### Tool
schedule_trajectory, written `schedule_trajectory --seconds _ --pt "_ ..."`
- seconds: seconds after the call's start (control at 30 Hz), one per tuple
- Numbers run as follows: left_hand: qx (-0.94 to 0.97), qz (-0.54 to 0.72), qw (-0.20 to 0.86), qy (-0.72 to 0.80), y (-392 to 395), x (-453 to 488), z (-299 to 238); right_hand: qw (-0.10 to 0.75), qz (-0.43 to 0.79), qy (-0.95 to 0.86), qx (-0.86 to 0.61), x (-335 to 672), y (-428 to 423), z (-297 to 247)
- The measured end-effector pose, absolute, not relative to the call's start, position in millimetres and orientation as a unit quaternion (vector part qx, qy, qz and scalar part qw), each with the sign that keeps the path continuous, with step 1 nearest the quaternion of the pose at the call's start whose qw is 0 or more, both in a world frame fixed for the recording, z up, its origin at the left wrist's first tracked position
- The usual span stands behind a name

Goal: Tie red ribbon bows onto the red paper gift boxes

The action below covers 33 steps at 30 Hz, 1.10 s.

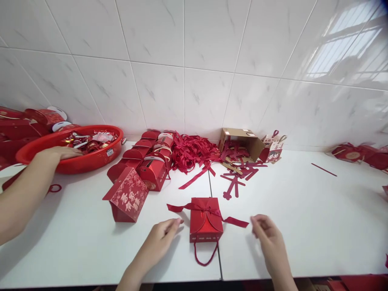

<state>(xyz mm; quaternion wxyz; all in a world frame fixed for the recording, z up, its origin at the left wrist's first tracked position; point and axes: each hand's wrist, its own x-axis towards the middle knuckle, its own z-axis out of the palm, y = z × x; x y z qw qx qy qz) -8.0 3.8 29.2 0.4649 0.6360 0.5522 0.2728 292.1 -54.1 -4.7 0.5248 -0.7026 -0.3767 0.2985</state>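
A small red gift box [205, 231] stands in front of me on the white table, with a dark red ribbon [207, 210] tied in a knot across its top. The ribbon's two tails stick out to either side. From the box's near side a twisted cord handle [206, 263] hangs down onto the table. My left hand [162, 238] is just left of the box, fingers drawn together around nothing visible. On the other side, my right hand [268, 234] has its fingertips closed beside the right ribbon tail, slightly apart from it.
At left another person's hand [59, 153] reaches into a red basin [91, 163] of wrapped sweets. Several red boxes [153, 171] and a house-shaped box [129, 196] stand left of centre. Behind lie a ribbon heap [192, 151] and a cardboard box [259, 147] spilling red strips [236, 184].
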Motion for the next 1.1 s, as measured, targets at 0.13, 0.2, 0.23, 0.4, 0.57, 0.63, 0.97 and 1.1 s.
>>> schedule_trajectory --seconds 0.13,0.2,0.23,0.4,0.57,0.63,0.97,1.1 --pt "0.645 0.266 0.497 0.516 10 12 25 0.374 0.473 -0.523 -0.602 262 -59 2" --pt "0.622 0.310 0.508 0.508 16 20 22 0.384 0.477 -0.509 -0.605 252 -57 0" --pt "0.608 0.339 0.513 0.503 19 24 20 0.401 0.482 -0.487 -0.608 248 -56 -2" --pt "0.518 0.442 0.580 0.448 22 42 19 0.518 0.586 -0.298 -0.547 227 -46 -11" --pt "0.537 0.454 0.568 0.427 19 52 19 0.589 0.549 -0.217 -0.551 212 -37 -7" --pt "0.548 0.455 0.553 0.431 20 53 18 0.612 0.522 -0.215 -0.554 209 -33 -5" --pt "0.419 0.490 0.651 0.401 13 66 24 0.647 0.598 -0.225 -0.417 198 -29 17" --pt "0.394 0.507 0.660 0.390 11 72 24 0.668 0.598 -0.180 -0.406 195 -26 18"
